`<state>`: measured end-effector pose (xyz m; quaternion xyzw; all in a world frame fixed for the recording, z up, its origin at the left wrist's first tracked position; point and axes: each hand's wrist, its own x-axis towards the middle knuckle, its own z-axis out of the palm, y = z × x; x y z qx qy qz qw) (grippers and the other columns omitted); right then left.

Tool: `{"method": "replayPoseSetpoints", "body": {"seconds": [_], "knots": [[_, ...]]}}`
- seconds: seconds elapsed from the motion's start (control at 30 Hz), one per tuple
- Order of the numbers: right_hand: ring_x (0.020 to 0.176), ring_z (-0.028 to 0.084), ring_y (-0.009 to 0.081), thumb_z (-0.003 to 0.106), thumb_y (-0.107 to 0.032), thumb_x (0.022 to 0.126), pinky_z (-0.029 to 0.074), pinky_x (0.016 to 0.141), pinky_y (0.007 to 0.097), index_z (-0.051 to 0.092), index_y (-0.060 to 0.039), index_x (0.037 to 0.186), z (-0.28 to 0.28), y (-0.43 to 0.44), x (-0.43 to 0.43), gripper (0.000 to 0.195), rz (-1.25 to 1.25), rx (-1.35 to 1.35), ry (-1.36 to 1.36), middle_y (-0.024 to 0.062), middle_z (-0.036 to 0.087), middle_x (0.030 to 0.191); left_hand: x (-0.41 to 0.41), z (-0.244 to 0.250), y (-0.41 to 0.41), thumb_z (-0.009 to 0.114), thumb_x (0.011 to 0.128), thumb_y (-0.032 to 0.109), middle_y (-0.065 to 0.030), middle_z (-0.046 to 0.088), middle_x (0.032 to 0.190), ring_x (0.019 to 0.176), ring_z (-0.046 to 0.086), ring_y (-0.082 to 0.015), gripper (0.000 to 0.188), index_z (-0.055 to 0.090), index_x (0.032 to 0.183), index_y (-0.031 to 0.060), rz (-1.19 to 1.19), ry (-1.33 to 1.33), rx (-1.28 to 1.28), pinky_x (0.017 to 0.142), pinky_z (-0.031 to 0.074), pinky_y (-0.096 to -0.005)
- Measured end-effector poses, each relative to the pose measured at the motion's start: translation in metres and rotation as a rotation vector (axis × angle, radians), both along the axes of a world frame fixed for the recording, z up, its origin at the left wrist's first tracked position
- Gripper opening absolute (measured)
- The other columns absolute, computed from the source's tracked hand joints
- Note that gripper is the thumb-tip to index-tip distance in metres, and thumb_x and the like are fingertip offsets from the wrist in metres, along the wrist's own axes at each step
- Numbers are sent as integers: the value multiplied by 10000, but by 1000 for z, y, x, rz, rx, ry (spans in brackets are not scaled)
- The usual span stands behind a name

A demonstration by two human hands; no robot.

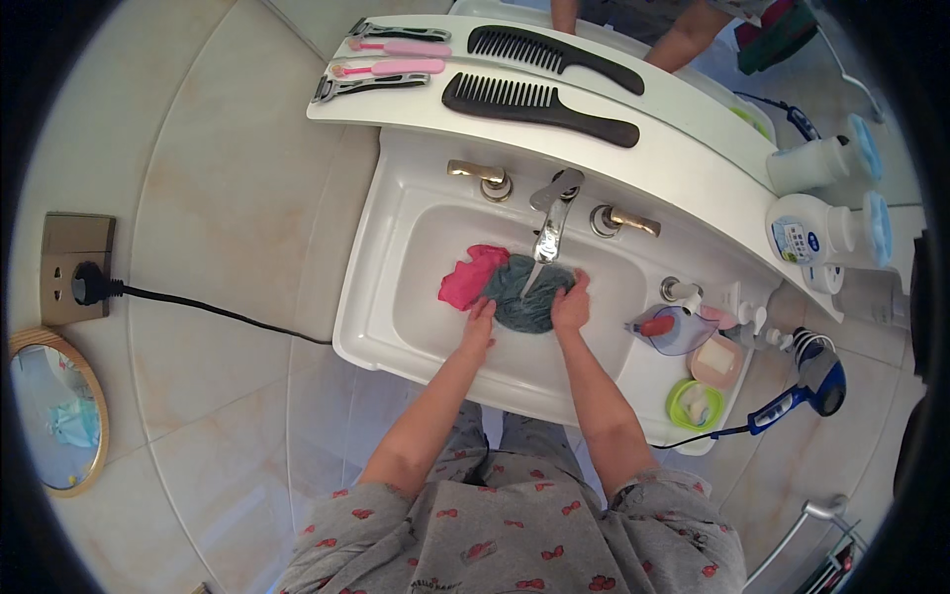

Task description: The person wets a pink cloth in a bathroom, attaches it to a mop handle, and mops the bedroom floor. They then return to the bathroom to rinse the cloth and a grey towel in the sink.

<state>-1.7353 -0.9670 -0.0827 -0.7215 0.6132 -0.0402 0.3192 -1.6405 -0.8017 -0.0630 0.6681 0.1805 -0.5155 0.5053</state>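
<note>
A wet grey-green cloth point(528, 303) lies bunched in the white washbasin point(415, 327), under a stream of water from the chrome tap point(549, 234). On its left side, a bright pink cloth point(475, 276) touches it; whether the two are one piece I cannot tell. My left hand point(479, 328) grips the near left edge of the grey-green cloth, close to the pink part. At the right edge, my right hand point(571, 303) has its fingers wrapped around the fabric. Some fingertips are hidden by the cloth.
Two lever handles point(481, 172) point(631, 223) flank the tap. Above, a white shelf point(705, 178) carries a black comb point(542, 110), a razor point(371, 85) and a white bottle point(805, 230). A soap dish point(716, 361), green bowl point(695, 405) and blue hair dryer point(801, 390) are at right.
</note>
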Motion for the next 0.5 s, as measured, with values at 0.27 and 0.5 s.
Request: {"method": "replayPoseSetpoints", "body": {"seconds": [0.27,0.5], "knots": [[855,647,304,716,-280,757,488,795,379,639,-74,954,133,95,11,296,272,543,-734,128,672,907,0,-43,-23,516,878,579,-24,612,933,844,596,-176,477,582,1115,171,372,444,-567,740,495,-349],[702,635,351,627,-332,831,483,608,437,661,-119,790,72,47,41,220,256,-124,-466,127,659,747,-42,-33,-40,498,923,510,-28,601,1032,940,583,-161,429,579,1123,140,325,22,-541,811,485,-326]]}}
